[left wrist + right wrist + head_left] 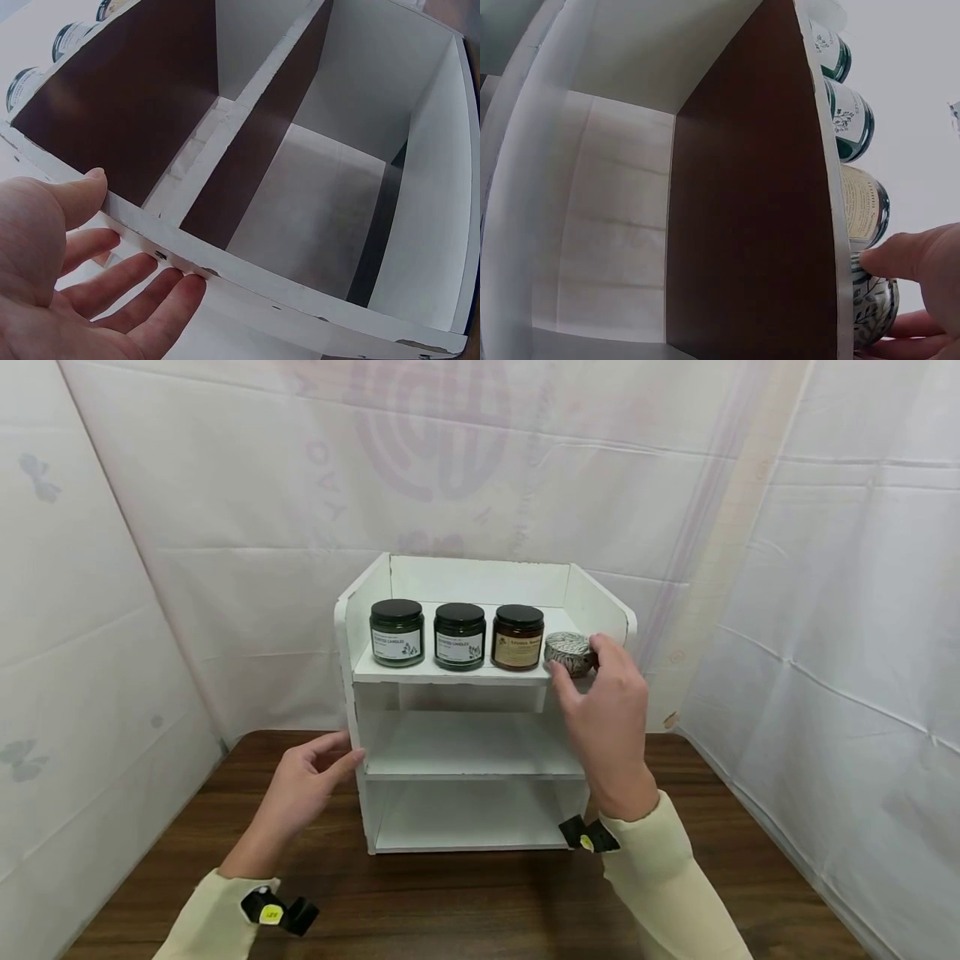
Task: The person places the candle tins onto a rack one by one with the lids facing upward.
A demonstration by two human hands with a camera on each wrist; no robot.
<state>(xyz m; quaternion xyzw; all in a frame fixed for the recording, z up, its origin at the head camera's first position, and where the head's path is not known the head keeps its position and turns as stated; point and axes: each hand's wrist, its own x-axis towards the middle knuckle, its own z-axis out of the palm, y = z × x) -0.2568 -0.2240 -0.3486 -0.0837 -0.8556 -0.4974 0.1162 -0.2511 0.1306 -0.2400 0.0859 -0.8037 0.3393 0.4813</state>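
My right hand [611, 718] pinches a round patterned candle tin [567, 652] at the right end of the white shelf's [468, 680] top board. The thumb and fingers lie on opposite sides of the tin, also in the right wrist view. Left of it stand an amber jar [517, 639] with a tan label and two green candle jars [460, 639] [397, 635] with white labels, all black-lidded. My left hand [303, 781] touches the shelf's left side panel [217, 274]; its thumb is at the front edge and its fingers lie along the outer face.
The shelf stands on a dark wooden table [465, 906]. Its middle board [472, 747] and bottom board [468, 822] sit below the jars. White cloth sheets [247, 585] hang behind and at both sides. A raised rim [480, 581] closes the top board at the back and sides.
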